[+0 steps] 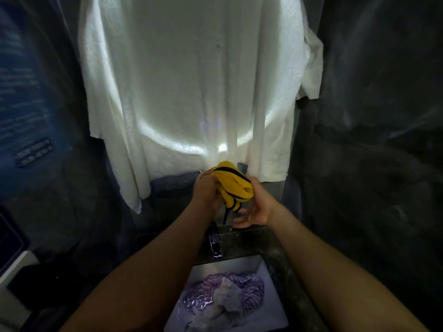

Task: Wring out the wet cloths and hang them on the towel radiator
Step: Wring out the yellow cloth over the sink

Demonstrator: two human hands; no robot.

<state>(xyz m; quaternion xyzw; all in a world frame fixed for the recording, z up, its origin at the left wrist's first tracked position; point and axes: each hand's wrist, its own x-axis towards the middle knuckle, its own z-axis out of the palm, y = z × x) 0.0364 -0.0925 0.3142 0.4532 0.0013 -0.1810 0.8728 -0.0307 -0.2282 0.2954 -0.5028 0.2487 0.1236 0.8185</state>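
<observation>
The left hand was clamped around a bunched yellow cloth with black trim, held up over the tap and in front of a white towel hanging at the far side; the right hand was spread open, touching the bundle's right side. Soft, sodden and likely slippery, it would grip best by both ends for twisting. More wet cloths lay in the near sink
</observation>
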